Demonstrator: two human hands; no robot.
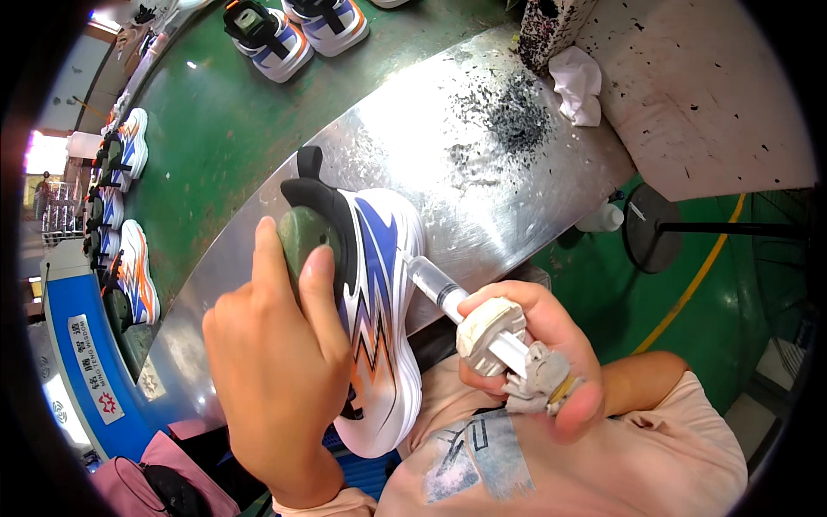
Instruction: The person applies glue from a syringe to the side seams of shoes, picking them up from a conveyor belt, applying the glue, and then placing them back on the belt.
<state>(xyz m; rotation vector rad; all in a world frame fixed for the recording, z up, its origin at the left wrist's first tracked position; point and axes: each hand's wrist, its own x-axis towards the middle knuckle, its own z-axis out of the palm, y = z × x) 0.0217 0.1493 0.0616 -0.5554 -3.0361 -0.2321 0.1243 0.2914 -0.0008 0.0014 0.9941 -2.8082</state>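
Observation:
A white running shoe with blue, orange and black patterning stands on end above the near edge of the metal table, its heel away from me. A green shoe last fills its opening. My left hand is closed on the shoe, with thumb and forefinger against the last. Closed round a clear syringe, my right hand has its thumb at the wrapped plunger end. The syringe tip is at the shoe's side, by the seam between upper and white sole; I cannot tell whether liquid is coming out.
Black specks cover part of the metal table. A crumpled white tissue lies at its far right, by a speckled board. More shoes stand on the green surface at the far side and left. A white bottle stands below the table's right edge.

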